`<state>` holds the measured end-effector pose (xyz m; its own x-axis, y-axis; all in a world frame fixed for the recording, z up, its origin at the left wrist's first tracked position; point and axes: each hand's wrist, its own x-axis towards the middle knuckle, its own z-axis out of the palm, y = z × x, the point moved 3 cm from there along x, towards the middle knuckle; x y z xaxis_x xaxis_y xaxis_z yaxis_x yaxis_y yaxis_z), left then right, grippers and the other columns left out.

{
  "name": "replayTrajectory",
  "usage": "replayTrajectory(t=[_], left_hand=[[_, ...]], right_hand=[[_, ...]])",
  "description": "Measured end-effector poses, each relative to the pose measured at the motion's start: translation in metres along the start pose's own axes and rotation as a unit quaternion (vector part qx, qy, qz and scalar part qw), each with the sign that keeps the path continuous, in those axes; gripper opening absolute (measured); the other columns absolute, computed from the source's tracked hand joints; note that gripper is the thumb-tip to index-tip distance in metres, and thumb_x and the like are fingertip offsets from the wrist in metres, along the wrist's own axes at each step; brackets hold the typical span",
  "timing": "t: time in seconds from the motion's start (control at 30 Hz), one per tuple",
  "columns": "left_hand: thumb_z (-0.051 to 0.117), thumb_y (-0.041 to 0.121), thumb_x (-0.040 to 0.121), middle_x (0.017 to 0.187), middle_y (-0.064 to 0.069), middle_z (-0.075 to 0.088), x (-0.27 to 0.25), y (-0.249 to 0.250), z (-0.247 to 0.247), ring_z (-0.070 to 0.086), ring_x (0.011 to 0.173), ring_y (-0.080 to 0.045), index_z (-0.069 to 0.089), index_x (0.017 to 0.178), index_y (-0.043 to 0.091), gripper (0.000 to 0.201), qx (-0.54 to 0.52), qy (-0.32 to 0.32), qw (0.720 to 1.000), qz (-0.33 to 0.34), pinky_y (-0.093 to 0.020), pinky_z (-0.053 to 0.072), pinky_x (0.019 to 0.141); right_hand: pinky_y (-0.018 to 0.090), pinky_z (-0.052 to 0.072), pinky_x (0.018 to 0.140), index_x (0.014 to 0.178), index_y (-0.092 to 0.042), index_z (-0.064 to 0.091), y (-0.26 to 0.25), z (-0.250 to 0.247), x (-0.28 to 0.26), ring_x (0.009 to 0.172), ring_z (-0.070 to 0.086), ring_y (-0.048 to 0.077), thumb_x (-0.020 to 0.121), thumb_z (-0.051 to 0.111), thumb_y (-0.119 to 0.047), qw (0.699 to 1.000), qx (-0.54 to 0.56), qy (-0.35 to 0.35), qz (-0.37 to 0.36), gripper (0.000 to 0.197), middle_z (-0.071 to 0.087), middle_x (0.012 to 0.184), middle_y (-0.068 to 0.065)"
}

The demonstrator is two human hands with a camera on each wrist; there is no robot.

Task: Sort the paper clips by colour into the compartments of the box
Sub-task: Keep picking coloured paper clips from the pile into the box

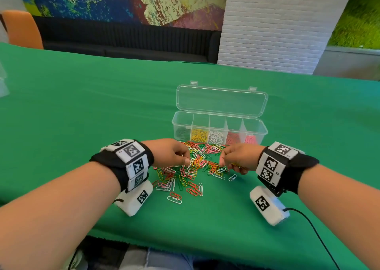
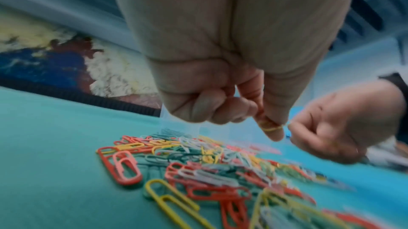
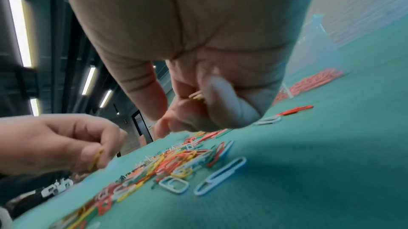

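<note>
A loose heap of mixed red, yellow, green, white and pink paper clips [image 1: 193,166] lies on the green cloth in front of the clear compartment box [image 1: 261,128]. The box holds green, yellow, white, red and pink clips in separate compartments, its lid folded back. My left hand [image 1: 186,159] hovers over the heap's left side and pinches yellow clips [image 2: 268,126] between thumb and forefinger. My right hand [image 1: 223,163] is at the heap's right side, fingers curled round yellow clips [image 3: 196,95] in the palm, thumb and forefinger reaching down toward the heap.
The green cloth [image 1: 82,105] covers the whole table. A black cable [image 1: 316,234] runs from the right wrist unit toward the near edge. An orange chair [image 1: 22,29] and a dark bench stand beyond the far edge, a white brick pillar at the back right.
</note>
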<state>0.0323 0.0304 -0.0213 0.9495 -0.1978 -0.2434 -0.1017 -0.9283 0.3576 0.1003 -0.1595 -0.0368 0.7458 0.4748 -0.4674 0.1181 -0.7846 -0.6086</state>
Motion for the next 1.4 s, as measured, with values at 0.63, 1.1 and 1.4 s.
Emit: replayTrajectory(t=[0.63,1.1,1.4], left_hand=[[0.029,-0.010,0.085,0.049,-0.003,0.045,-0.013,-0.012,0.003,0.037,0.037,-0.011,0.048,0.077,0.012,0.030,-0.495,-0.028,0.866,-0.063,-0.015,0.029,0.036],[0.054,0.009,0.092,0.039,0.002,0.037,-0.007,-0.007,0.008,0.028,0.032,-0.008,0.035,0.056,0.015,0.040,-0.423,-0.006,0.903,-0.082,-0.015,0.024,0.034],[0.041,-0.005,0.095,0.054,-0.003,0.060,-0.010,-0.007,0.006,0.050,0.037,-0.008,0.045,0.100,0.012,0.018,-0.467,-0.032,0.880,-0.078,-0.014,0.029,0.034]], right_hand=[[0.019,0.037,0.054,0.074,-0.030,0.060,-0.013,0.005,-0.011,0.057,0.043,0.007,0.084,0.061,-0.020,0.967,-0.246,0.040,-0.045,0.014,0.050,0.061,-0.012],[0.019,0.033,0.050,0.085,-0.026,0.060,-0.012,0.005,-0.005,0.056,0.043,0.006,0.085,0.062,-0.021,0.957,-0.273,0.071,-0.063,0.006,0.047,0.065,-0.010],[0.020,0.034,0.050,0.087,-0.027,0.061,-0.011,0.006,-0.005,0.056,0.043,0.007,0.085,0.063,-0.023,0.962,-0.256,0.072,-0.069,0.005,0.047,0.065,-0.010]])
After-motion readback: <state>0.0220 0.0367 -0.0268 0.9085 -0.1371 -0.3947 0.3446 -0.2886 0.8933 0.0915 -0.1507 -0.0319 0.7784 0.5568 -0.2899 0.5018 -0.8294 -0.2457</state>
